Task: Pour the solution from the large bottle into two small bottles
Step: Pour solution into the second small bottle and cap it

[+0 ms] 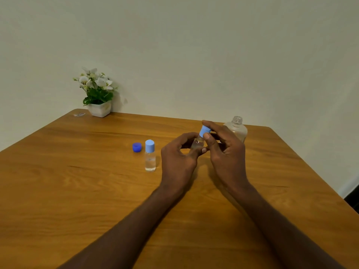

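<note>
My left hand [179,154] grips the clear body of a small bottle [197,143] held above the table. My right hand [223,146] pinches that bottle's light blue cap [205,130] between thumb and fingers. A second small bottle [150,156] stands upright to the left, capped in light blue, with clear liquid inside. Beside it lies a loose dark blue cap [137,147]. The large clear bottle [237,128] stands uncapped behind my right hand, partly hidden by it.
The wooden table [77,181] fills the lower view; its right edge runs diagonally at the far right. A white pot of white flowers [98,94] stands at the back left corner by the wall. A small scrap [79,114] lies near it.
</note>
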